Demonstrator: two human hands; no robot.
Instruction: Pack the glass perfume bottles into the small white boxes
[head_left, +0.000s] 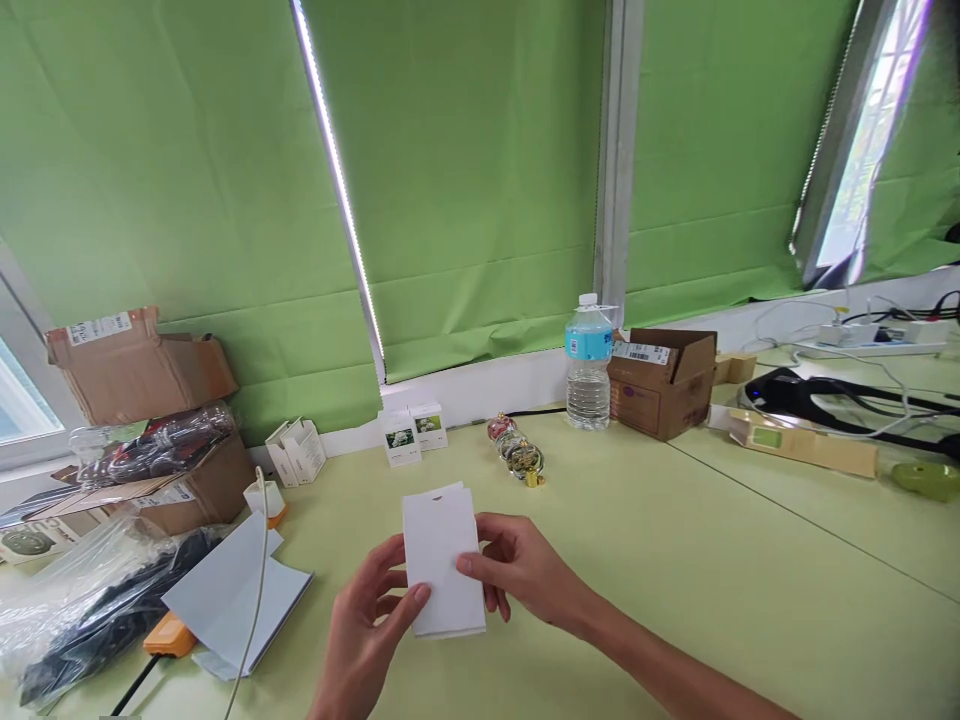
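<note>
Held upright, tipped slightly, above the near middle of a pale green desk (600, 580): a white card packet (442, 560), with a small notch at its top edge and another white layer peeking out behind. Gripped from both sides, with thumbs on the front face and fingers curled behind: at the lower left edge by the left hand (375, 610), at the right edge by the right hand (517, 570). Between the hands, only the packet.

Just beyond, standing on the desk near the wall: two small white cartons with flower pictures (415, 435). Next to these, on the right, a cluster of metal rings (516, 445) with a gold-coloured piece at the near end. Farther right, a clear water bottle (589, 385) with a blue label, beside an open cardboard box (660, 385).

Off to the left, more small white boxes (296, 452), then white sheets (225, 590) crossed by a pale cable (262, 560), close to a plastic bag (82, 600) with dark contents. Behind everything, green blinds (480, 170). At far right, a white power strip (885, 347) among cables.
</note>
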